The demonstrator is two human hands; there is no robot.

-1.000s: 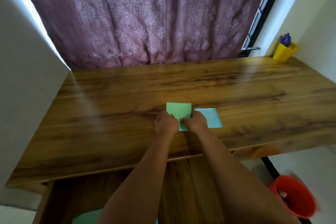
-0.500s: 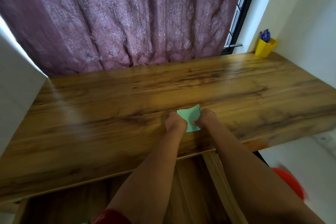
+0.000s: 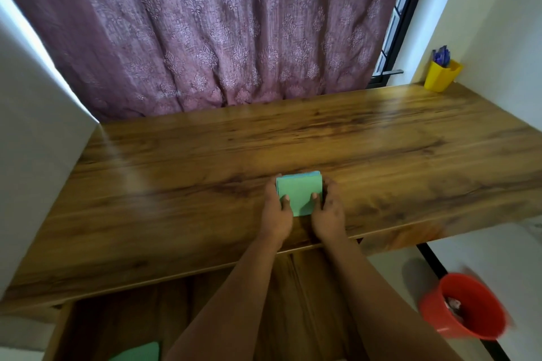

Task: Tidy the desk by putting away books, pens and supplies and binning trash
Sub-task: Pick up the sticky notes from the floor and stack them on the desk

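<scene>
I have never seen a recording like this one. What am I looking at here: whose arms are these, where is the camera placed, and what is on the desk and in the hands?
There is no machine here. A person wears a wide-angle camera on the head, so you look forward and down along their own two bare arms. The left hand and the right hand grip a small stack of sticky-note pads, a green pad on top of a blue one, which seems to rest on the wooden desk. The thumbs press on top. At the far right corner stands a yellow pen holder with blue pens. Behind the desk hangs a purple curtain. On the floor at the right stands a red bin with some trash inside. Below the desk edge an open drawer shows something green.
</scene>
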